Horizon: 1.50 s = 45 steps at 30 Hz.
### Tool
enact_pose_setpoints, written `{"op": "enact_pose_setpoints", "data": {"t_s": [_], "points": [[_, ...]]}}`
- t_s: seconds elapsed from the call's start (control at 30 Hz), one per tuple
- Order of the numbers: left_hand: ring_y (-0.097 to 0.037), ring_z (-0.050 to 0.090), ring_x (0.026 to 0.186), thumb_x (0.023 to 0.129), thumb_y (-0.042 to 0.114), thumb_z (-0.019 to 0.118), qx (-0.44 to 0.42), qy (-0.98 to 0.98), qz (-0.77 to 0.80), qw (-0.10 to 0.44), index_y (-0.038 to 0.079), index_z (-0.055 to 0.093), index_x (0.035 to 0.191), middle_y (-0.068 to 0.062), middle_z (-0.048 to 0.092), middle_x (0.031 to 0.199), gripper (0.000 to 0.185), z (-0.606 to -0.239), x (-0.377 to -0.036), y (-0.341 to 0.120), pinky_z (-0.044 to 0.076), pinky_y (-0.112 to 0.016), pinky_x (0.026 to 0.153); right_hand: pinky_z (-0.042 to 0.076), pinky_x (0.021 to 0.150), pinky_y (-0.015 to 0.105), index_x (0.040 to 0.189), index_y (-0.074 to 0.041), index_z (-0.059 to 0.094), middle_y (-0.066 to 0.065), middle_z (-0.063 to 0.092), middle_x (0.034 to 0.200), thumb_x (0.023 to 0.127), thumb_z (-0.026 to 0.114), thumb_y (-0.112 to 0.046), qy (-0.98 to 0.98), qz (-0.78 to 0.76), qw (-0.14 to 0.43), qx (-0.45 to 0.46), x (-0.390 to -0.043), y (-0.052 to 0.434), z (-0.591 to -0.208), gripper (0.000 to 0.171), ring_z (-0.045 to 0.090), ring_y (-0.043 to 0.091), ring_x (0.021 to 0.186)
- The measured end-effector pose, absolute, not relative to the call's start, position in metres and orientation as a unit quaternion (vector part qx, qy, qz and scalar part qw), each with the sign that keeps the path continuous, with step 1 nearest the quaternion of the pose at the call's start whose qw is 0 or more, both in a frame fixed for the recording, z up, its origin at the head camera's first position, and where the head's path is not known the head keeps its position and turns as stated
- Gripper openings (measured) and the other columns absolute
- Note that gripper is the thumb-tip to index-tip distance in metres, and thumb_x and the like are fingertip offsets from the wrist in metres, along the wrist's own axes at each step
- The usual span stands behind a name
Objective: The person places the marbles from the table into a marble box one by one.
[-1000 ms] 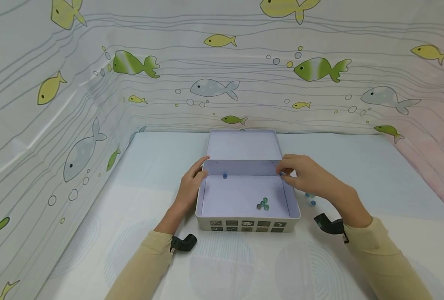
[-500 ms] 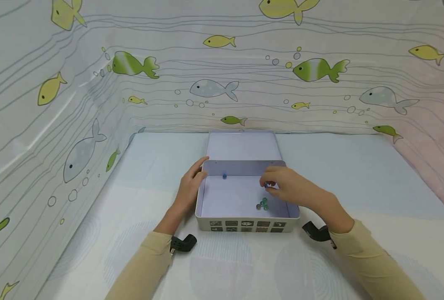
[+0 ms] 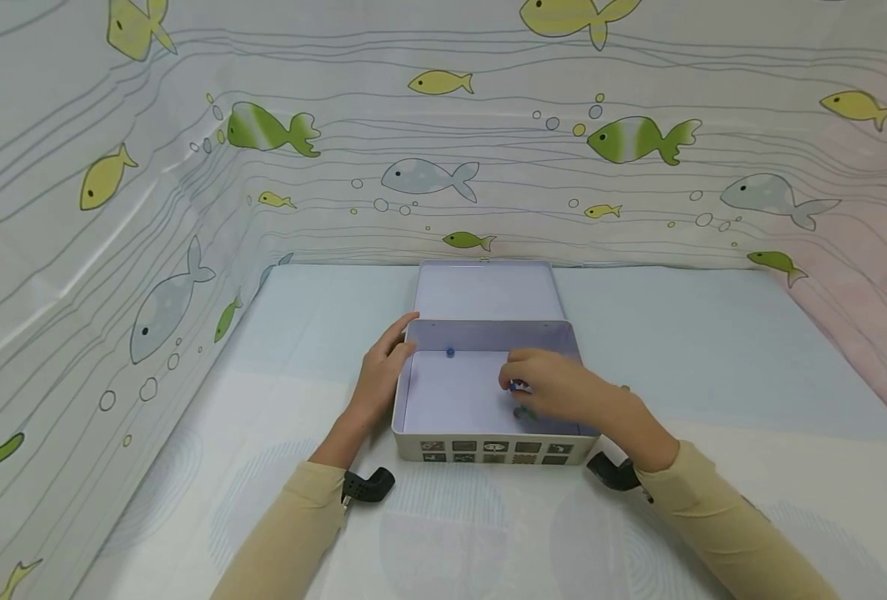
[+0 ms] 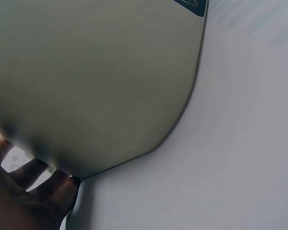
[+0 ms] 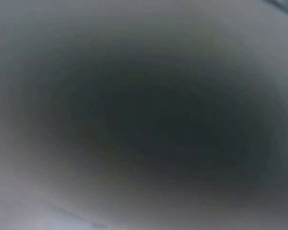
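the head view is bright and evenly lit – soft, faint shadows, mild bending at the edges, slight softness overall. the left wrist view is dim and blurred, too close to focus. the right wrist view – a dark, featureless smear.

marble (image 3: pixel 449 352) in tin (image 3: pixel 488 450), lid (image 3: pixel 484 290) behind, left hand (image 3: pixel 378 379) beside

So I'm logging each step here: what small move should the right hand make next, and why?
Probably let go of the blue marble: the right hand pinches it low over the tin box floor, beside other marbles, while the left hand rests on the box's side.
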<state>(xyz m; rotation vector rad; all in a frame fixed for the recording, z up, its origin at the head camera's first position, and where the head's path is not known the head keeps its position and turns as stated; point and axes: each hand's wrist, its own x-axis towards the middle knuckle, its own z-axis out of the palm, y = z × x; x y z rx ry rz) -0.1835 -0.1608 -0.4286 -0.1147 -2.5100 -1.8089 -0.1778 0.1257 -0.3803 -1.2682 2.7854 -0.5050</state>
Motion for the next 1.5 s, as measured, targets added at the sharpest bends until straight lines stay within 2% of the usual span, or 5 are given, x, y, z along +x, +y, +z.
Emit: {"op": "enact_pose_setpoints", "data": {"t_s": [0.47,0.8,0.97,1.2,1.5], "points": [[-0.025,0.05,0.136,0.103,0.032,0.042,-0.038,-0.808,-0.588,0.021,0.042,0.042,0.148,0.001,0.051,0.15,0.046,-0.43,-0.184,-0.161,0.035,-0.054,0.115,0.052,0.069,0.024,0.092,-0.012,0.073,-0.004,0.063,0.088,0.085,0.073,-0.005,0.899,-0.117,-0.008,-0.422,-0.174,0.123,-0.383,0.01,0.056,0.007,0.076],[-0.03,0.047,0.139,0.104,0.022,0.041,-0.039,-0.812,-0.582,0.004,0.024,0.039,0.153,-0.008,0.048,0.152,0.05,-0.398,-0.167,-0.154,0.034,-0.055,0.115,0.054,0.073,0.025,0.098,-0.013,0.073,-0.005,0.064,0.092,0.087,0.072,-0.007,0.907,-0.116,-0.005,-0.406,-0.173,0.125,-0.383,0.013,0.062,0.009,0.082],[-0.03,0.047,0.138,0.104,0.022,0.041,-0.04,-0.812,-0.582,0.007,0.023,0.039,0.153,-0.008,0.049,0.152,0.05,-0.394,-0.164,-0.154,0.034,-0.055,0.115,0.054,0.073,0.025,0.101,-0.011,0.073,-0.004,0.063,0.093,0.087,0.073,-0.007,0.904,-0.126,-0.021,-0.408,-0.174,0.129,-0.378,0.014,0.062,0.009,0.084],[-0.023,0.046,0.14,0.102,0.035,0.042,-0.039,-0.817,-0.574,0.037,0.046,0.043,0.145,0.004,0.05,0.15,0.045,-0.43,-0.184,-0.16,0.035,-0.054,0.115,0.054,0.076,0.029,0.104,-0.01,0.073,-0.002,0.064,0.097,0.088,0.071,-0.005,0.908,-0.143,-0.022,-0.393,-0.177,0.14,-0.369,0.017,0.062,0.011,0.088],[-0.023,0.047,0.139,0.102,0.037,0.042,-0.038,-0.819,-0.572,0.033,0.048,0.043,0.145,0.004,0.05,0.15,0.044,-0.43,-0.183,-0.16,0.034,-0.055,0.116,0.055,0.08,0.035,0.106,-0.012,0.072,-0.001,0.066,0.106,0.089,0.068,-0.004,0.918,-0.171,-0.014,-0.357,-0.18,0.152,-0.355,0.019,0.064,0.016,0.094]]}}
